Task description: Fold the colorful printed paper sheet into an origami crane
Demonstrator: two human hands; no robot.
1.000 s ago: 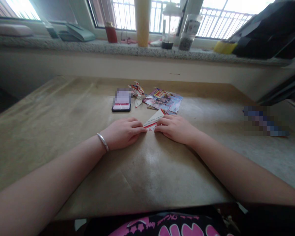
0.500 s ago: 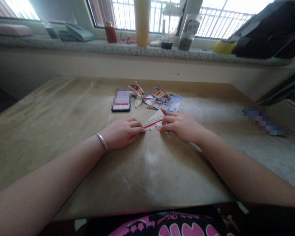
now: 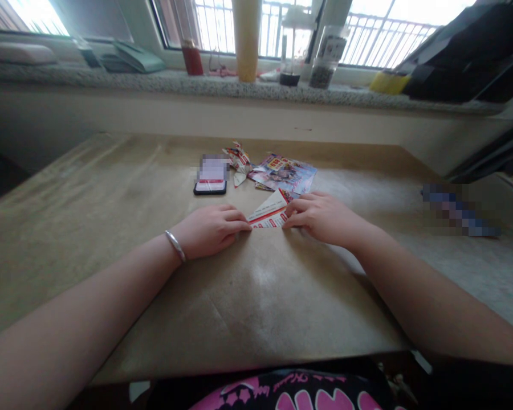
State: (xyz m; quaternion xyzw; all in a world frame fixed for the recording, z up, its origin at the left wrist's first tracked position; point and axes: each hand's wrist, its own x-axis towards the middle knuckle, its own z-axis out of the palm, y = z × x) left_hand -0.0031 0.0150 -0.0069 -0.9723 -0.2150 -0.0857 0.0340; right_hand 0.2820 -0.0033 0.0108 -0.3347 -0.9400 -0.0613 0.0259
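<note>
Left hand point(image 3: 212, 229), right hand point(image 3: 325, 219): grips pinching folded printed paper point(image 3: 267, 215) at opposite ends. Best: align edges, press evenly.

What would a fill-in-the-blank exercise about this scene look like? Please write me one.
The left hand and right hand both touch the folded paper, which shows a bold ____ stripe.
The bracelet is ____ in colour.
From the wearer's view, the phone lies to the ____ of the printed sheets.

Missing words: red; silver; left.
</note>
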